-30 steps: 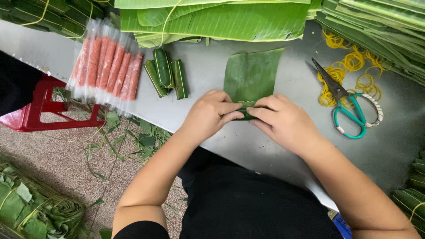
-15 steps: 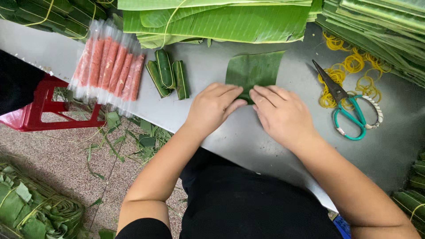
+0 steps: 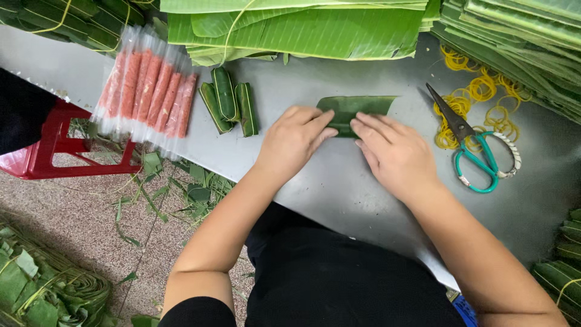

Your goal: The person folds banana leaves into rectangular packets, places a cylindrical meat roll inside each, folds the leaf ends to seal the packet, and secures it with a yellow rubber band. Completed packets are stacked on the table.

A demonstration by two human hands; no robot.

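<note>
left hand (image 3: pixel 295 140), right hand (image 3: pixel 393 154): fingers flat, pressing half-rolled banana leaf wrap (image 3: pixel 356 109) on steel table (image 3: pixel 339 181). three finished leaf rolls (image 3: pixel 229 107) left; plastic-sleeved sausages (image 3: pixel 148 91) unwrapped. scissors (image 3: pixel 469 145), rubber bands (image 3: pixel 484 91) right; roll untied.

Landmark: rolled leaf (image 3: pixel 354 110) on metal table (image 3: pixel 339 181). Left of it: three finished rolls (image 3: pixel 229 108), then packed sausages (image 3: pixel 148 91). Right: scissors (image 3: pixel 472 148), rubber bands (image 3: pixel 484 97). Behind: stacked banana leaves (image 3: pixel 302 30). Both hands (image 3: pixel 295 140) (image 3: pixel 393 154) on its near edge.
</note>
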